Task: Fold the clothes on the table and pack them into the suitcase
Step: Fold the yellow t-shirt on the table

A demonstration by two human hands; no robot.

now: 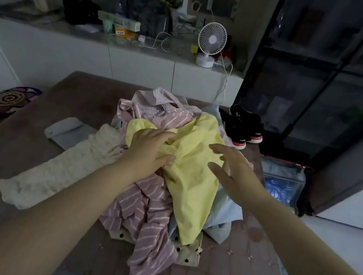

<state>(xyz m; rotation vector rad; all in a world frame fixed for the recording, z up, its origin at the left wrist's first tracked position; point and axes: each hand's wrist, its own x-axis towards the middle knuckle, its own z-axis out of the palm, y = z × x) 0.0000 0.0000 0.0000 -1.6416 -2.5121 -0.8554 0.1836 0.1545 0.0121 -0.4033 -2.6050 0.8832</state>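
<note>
Left hand (149, 147), palm down on the top of the heap, thumb and fingers curled into a bunch of the yellow garment (191, 179), which it grips. Right hand (233, 169), fingers straight and spread, holding nothing, sits at the garment's right margin; whether it touches the cloth cannot be told. The yellow garment lies uppermost on the pile of clothes, directly between the two hands. Its long axis runs from the far edge of the table (27, 141) toward the near edge, roughly in line with the forearms. Its far end drapes over the crest of the pile and its near end tapers toward the person. The left hand holds it on its left side, toward the far end, so lifting it clear appears to depend on the right hand taking the opposite side. Beneath and to the left lies a pink striped garment (149, 220). A cream lace garment (58, 168) stretches toward the table's left edge, with a pale folded piece (66, 132) beyond it. A spotted cream piece (187, 252) shows at the near end. The open suitcase (285, 179) lies on the floor just past the table's right edge, nearer the right hand. No item folded from this pile can be made out inside it.
</note>
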